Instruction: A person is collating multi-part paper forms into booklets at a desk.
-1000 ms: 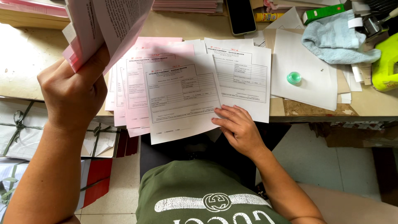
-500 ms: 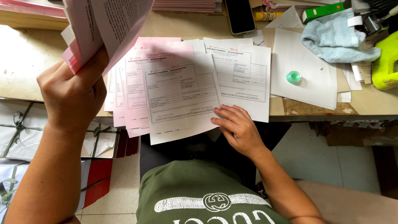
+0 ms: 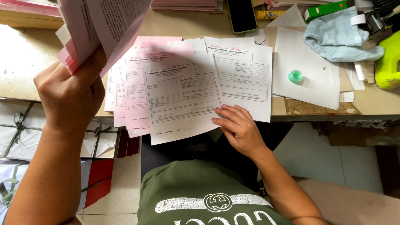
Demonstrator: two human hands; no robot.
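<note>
White printed form (image 3: 181, 98) lies on top of the fanned pink and white forms (image 3: 129, 89) at the surface's (image 3: 25, 58) near edge, overhanging it. The right hand (image 3: 237, 127) rests there, fingers (image 3: 223, 111) spread flat on the form's lower right corner, gripping nothing. The left hand (image 3: 71, 96) is raised, fingers clenched on a sheaf of pink and white sheets (image 3: 100, 29). It looks like sorting, mid-deal. A green cap (image 3: 296, 76) sits well apart to the right.

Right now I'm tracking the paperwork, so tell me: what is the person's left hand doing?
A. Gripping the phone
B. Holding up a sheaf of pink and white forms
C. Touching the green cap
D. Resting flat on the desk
B: the left hand grips a raised sheaf of pink and white forms above the desk.
</note>
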